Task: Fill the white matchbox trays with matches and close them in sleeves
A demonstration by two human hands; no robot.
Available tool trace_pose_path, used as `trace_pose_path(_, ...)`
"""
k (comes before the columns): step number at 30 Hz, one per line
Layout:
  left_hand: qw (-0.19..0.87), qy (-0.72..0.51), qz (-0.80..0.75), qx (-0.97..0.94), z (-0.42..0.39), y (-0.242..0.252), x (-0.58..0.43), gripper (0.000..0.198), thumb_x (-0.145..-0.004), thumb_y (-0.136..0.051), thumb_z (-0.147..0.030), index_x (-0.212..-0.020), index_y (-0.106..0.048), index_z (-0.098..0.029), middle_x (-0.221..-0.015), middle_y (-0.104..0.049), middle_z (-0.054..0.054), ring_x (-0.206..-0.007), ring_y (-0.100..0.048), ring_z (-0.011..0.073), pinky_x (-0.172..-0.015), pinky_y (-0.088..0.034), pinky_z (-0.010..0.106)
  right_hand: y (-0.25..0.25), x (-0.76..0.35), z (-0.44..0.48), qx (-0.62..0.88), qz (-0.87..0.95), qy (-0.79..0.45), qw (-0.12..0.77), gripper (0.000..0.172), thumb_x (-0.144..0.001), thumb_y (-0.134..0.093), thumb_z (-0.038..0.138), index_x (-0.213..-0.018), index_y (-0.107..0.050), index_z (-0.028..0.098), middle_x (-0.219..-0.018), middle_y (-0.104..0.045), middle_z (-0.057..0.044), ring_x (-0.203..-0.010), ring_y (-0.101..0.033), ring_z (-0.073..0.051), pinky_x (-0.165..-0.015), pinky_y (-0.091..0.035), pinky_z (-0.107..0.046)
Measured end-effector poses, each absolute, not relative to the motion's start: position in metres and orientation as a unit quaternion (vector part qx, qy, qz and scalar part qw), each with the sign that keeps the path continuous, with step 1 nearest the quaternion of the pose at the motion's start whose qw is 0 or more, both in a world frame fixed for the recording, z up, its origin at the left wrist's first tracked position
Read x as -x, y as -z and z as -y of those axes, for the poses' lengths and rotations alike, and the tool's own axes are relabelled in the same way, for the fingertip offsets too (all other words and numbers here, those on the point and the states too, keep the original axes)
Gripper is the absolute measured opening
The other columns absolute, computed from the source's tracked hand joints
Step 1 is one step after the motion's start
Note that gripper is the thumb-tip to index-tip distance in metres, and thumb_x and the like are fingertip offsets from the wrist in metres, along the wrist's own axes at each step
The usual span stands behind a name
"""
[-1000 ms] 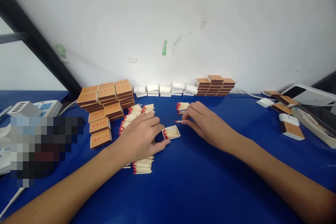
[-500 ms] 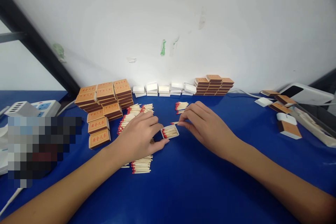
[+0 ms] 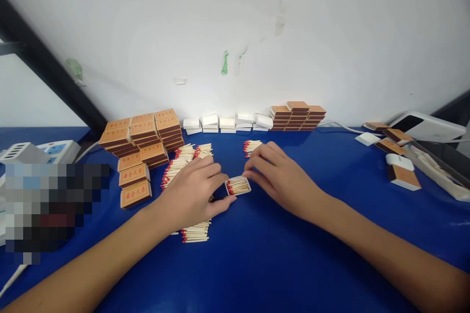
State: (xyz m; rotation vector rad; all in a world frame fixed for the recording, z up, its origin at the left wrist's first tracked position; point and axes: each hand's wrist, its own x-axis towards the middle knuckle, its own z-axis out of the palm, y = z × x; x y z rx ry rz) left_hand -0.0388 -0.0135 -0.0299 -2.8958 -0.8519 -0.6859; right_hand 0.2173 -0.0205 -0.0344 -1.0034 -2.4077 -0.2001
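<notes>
A small white matchbox tray (image 3: 245,192) with red-tipped matches (image 3: 238,186) lying in it sits on the blue table. My left hand (image 3: 196,188) grips the tray's left end between thumb and forefinger. At the tray's upper right corner, my right hand (image 3: 275,173) has its thumb and forefinger pinched together; whatever is between them is hidden. Beyond the right hand lies a small bunch of matches (image 3: 251,147). More loose matches (image 3: 176,161) are spread behind and beneath my left hand, and another bunch (image 3: 196,233) shows below its wrist.
Brown matchboxes (image 3: 145,132) are stacked at the back left, and another stack (image 3: 296,117) stands at the back right. White trays (image 3: 227,124) line the wall between them. A power strip (image 3: 60,151) is at left; loose boxes (image 3: 404,177) and a white device (image 3: 428,127) lie at right.
My right hand has moved slightly left to the tray's corner. The match that stuck out of its fingers is no longer visible there. My left hand stays at the tray.
</notes>
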Motion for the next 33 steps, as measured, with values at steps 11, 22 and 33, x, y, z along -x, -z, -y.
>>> trace_pose_path(11,0.026,0.220,0.276,0.935,0.016,0.028,0.043,0.027,-0.100,-0.069,-0.041,-0.103,-0.077,-0.016,-0.081,-0.065,0.006,-0.086,-0.059,0.0239,-0.079,-0.051,0.039,0.054,-0.248,-0.012,0.443,0.859,0.042,0.254,0.011,-0.105,-0.058,0.022,-0.107,-0.068,0.021,-0.106,-0.066,-0.012,-0.096,-0.055,-0.028,-0.087,-0.052,-0.046)
trace_pose_path(22,0.024,0.220,0.277,0.935,0.016,0.027,0.044,0.025,-0.100,-0.070,-0.041,-0.102,-0.077,-0.017,-0.081,-0.065,0.006,-0.086,-0.060,0.0242,-0.079,-0.052,0.040,0.055,-0.248,-0.016,0.433,0.862,0.032,0.263,0.013,-0.107,-0.056,0.026,-0.100,-0.065,0.021,-0.102,-0.065,-0.011,-0.093,-0.054,-0.027,-0.084,-0.050,-0.043)
trace_pose_path(33,0.026,0.223,0.274,0.935,0.016,0.028,0.043,0.027,-0.099,-0.071,-0.040,-0.103,-0.078,-0.014,-0.080,-0.064,0.006,-0.086,-0.060,0.0250,-0.078,-0.051,0.041,0.056,-0.250,-0.016,0.441,0.868,0.025,0.228,0.013,-0.108,-0.054,0.022,-0.097,-0.062,0.021,-0.103,-0.064,-0.011,-0.095,-0.054,-0.027,-0.086,-0.051,-0.044)
